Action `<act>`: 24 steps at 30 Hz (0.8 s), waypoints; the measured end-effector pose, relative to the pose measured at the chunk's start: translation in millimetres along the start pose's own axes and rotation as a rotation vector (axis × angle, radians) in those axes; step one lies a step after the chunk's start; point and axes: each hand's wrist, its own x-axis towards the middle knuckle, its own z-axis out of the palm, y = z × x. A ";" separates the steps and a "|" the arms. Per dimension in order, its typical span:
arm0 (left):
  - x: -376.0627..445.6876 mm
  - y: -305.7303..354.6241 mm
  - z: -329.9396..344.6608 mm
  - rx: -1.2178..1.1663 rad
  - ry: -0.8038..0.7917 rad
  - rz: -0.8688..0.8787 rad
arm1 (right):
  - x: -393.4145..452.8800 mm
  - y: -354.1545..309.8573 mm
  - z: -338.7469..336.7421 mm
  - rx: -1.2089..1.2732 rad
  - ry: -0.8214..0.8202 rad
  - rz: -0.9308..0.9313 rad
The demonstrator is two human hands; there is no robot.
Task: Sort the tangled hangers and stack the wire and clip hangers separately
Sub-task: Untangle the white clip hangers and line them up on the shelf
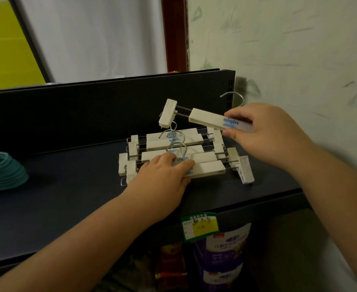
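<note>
Several white clip hangers (196, 152) with metal hooks lie stacked on the dark shelf (68, 197). My left hand (162, 178) rests on the front of this stack with its fingers laid over the top hanger. My right hand (266, 131) pinches the body of one more white clip hanger (207, 120) and holds it tilted in the air above the stack's right end. That hanger's hook (233, 98) pokes up behind my fingers. A pile of teal hangers (2, 171) sits at the shelf's far left, partly cut off by the frame edge.
The shelf has a dark back panel (110, 102) and a white wall (299, 60) on the right. A green and yellow price tag (200, 227) hangs on the shelf's front edge. Packaged goods (224, 260) stand on the level below.
</note>
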 end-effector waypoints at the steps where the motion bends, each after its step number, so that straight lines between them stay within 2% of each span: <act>1: 0.9 0.8 0.7 0.003 0.007 0.006 | -0.3 0.2 -0.5 0.001 0.003 0.001; 12: 8.1 3.2 -2.8 0.006 0.018 0.041 | -1.8 -6.0 1.3 0.003 -0.013 0.012; 16: -4.8 -3.7 -10.5 0.002 0.091 0.050 | 2.6 -14.1 4.0 0.021 -0.001 -0.011; 20: -25.7 -28.3 -25.7 -0.029 0.192 0.013 | 11.8 -30.8 15.8 0.034 -0.021 -0.045; 24: -53.0 -82.3 -37.2 -0.016 0.213 -0.121 | 23.6 -57.3 34.6 0.031 -0.070 -0.067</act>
